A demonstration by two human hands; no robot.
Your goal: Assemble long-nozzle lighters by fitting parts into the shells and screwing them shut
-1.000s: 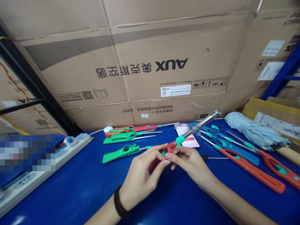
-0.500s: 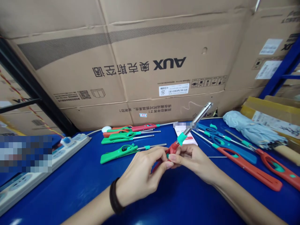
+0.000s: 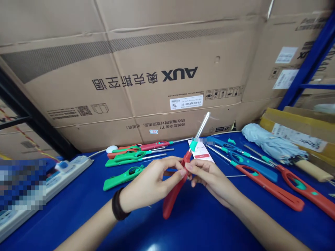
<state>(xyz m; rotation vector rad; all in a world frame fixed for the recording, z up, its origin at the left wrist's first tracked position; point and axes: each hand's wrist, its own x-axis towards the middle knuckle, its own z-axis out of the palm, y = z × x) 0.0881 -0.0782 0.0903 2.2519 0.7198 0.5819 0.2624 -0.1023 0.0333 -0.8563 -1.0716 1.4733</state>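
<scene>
Between my two hands is a red long-neck lighter point(image 3: 171, 198) with a metal tube pointing up and away and a green collar at the tube's base. My left hand point(image 3: 159, 179), with a dark band at the wrist, pinches its upper handle from the left. From the right, the thumb and fingers of my right hand point(image 3: 209, 177) grip the same part, near the trigger opening, which the fingers mostly hide. The nearest other lighter is a green lighter point(image 3: 117, 179), lying left of my left hand.
More green and red lighters lie at the back left. Right of my hands rest a red lighter point(image 3: 272, 188) and a blue lighter point(image 3: 261, 167). A phone point(image 3: 202, 151) lies behind. A power strip point(image 3: 52, 188) runs along the left; a folded umbrella point(image 3: 272, 141) is at right.
The lighter has turned in my hands: its red handle now shows below them and the tube stands steeper. The view has shifted slightly to the right.
</scene>
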